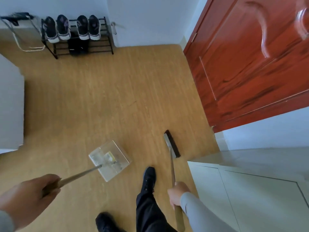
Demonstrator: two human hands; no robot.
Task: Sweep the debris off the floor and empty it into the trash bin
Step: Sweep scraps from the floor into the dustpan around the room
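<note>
My left hand (28,198) grips the long metal handle of a clear dustpan (109,160), which hangs low over the wooden floor ahead of me. Pale debris and a yellowish scrap lie inside the pan. My right hand (178,194) grips the wooden handle of a broom (172,143); its dark bristle head sits on the floor to the right of the dustpan. No trash bin is in view.
A black shoe rack (100,47) with sneakers stands against the far wall. A red wooden door (247,67) is at the right, a pale green cabinet (250,190) at the lower right, a grey block (10,106) at the left. My dark shoes (148,176) stand between pan and broom.
</note>
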